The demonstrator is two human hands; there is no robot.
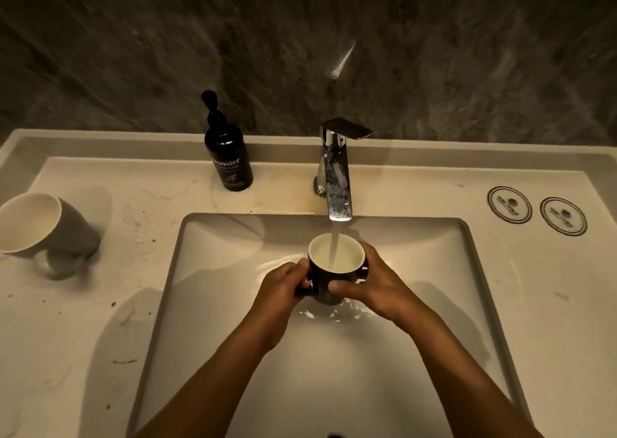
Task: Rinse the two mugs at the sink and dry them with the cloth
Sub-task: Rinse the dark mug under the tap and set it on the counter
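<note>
- Dark mug (329,284), pale inside: held upright over the sink basin (213,270), directly under the tap spout (339,204); a stream of water (335,244) falls into its open mouth.
- Left hand (283,287): closed on the mug's left side, at the handle.
- Right hand (370,284): wrapped around the mug's right side, thumb across the front wall.
- Second mug (43,224), grey outside and white inside: stands on the countertop (117,304) to the left of the basin, well apart from the hands; it appears tilted toward the camera.
- Black pump bottle (228,157) labelled as hand wash: stands on the back ledge, left of the tap.
- Two round printed discs (509,204): lie side by side on the countertop at right.
</note>
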